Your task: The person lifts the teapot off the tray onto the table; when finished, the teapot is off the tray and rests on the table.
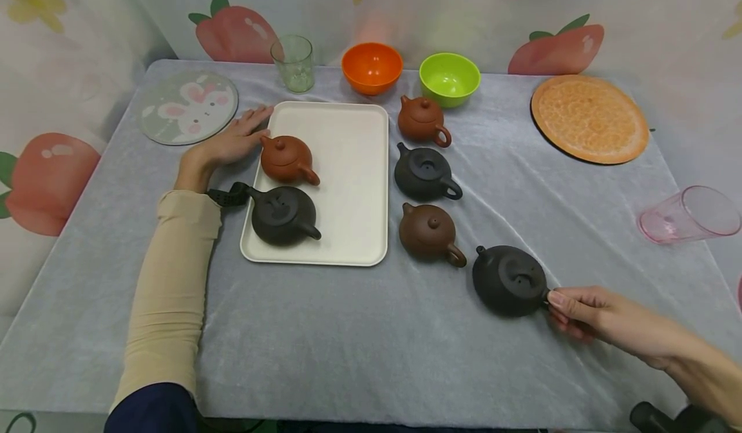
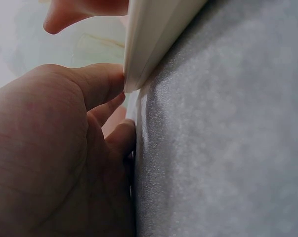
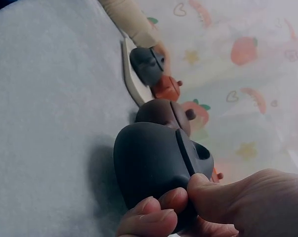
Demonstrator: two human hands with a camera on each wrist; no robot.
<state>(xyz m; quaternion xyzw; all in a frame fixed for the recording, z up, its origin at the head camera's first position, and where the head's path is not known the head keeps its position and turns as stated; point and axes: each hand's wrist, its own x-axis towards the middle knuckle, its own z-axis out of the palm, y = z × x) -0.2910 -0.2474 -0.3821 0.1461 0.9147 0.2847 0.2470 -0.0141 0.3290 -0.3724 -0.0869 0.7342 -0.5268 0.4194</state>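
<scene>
Matte black teapot (image 1: 507, 285), pinched by right hand (image 1: 599, 322), left arm (image 1: 171, 291) stretched forward, left hand (image 1: 227, 142) straight-fingered, touching smooth cream tray (image 1: 353, 188), 2 rounded teapots (image 1: 283, 217) on it, grey cloth (image 1: 348, 349)

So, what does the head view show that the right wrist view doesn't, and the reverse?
Only the head view: an orange round bowl, a lime-green round bowl, a clear greenish glass, a transparent pink cup, a tan round mat and a pale round rabbit-printed mat.

Only the right wrist view: outlined hearts printed on the pale backdrop.

Both: the right grip holding a matte black round teapot, a dark brown round teapot, and a cream rectangular tray bearing another black teapot and a round reddish-brown one.
</scene>
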